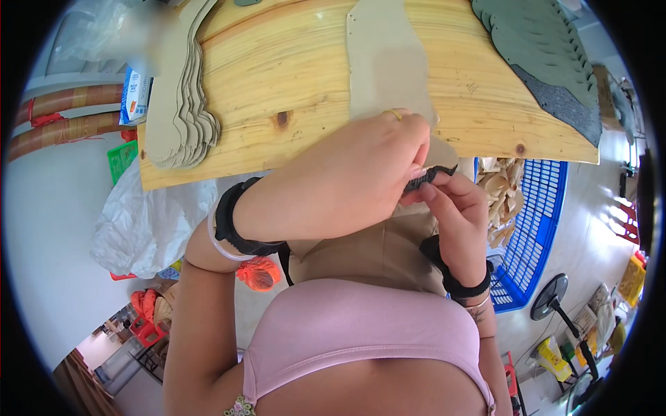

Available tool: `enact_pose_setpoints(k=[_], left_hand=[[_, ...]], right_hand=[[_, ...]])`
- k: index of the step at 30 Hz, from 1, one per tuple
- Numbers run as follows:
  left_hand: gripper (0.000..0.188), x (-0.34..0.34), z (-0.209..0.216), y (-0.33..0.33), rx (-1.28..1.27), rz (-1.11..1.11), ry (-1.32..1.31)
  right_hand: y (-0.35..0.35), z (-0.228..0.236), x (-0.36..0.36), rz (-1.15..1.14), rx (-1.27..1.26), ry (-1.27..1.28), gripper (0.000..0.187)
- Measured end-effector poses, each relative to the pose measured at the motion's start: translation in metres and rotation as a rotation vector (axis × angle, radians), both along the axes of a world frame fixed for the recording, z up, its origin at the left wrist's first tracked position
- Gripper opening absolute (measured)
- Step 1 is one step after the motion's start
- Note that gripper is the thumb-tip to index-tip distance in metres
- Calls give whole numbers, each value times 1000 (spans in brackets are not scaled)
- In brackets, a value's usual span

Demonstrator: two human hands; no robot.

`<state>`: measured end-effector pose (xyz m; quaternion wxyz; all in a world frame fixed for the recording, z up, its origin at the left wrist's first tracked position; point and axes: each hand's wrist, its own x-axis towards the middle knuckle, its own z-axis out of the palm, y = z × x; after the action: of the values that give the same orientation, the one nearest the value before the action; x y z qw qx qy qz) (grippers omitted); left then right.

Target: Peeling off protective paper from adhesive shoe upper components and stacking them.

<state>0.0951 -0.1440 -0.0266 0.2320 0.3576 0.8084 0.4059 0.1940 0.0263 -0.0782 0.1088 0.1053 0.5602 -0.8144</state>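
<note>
Two hands met right at the middle of the frame, just under the near edge of a pine-board table [291, 76]. Left hand [354, 177] came in from the lower left with its fingers curled in narrow, pinching one end of a short black textured strip [429, 177], looked like a bit of webbing or hook-and-loop tape. Right hand [454, 208] sat just below and right of it, thumb and forefinger pinched on the same strip from underneath, so both hands were closed on it. Strip itself was tiny, poking out between the fingertips, right in front of a tan cut panel [385, 55] that lay flat on the table and hung over the edge toward the hands. Both wrists had black bands on. Upper left of the frame had a fanned stack of tan cut pieces [184, 111] on the table, upper right a fanned stack of grey-green pieces [548, 55]. Right of the hands, off the table, stood a blue plastic basket [538, 222] holding crumpled brownish scraps, and a white plastic bag [149, 222] sat at the middle left.
</note>
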Motion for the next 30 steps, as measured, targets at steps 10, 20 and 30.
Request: enact_pose_setpoints(k=[10, 20, 30], left_hand=[[14, 11, 0, 6, -42, 126, 209], [15, -9, 7, 0, 137, 138, -215], [17, -30, 29, -16, 282, 233, -485]], right_hand=[[3, -9, 3, -37, -98, 42, 11], [18, -10, 5, -181, -266, 37, 5], [77, -6, 28, -183, -305, -51, 5]])
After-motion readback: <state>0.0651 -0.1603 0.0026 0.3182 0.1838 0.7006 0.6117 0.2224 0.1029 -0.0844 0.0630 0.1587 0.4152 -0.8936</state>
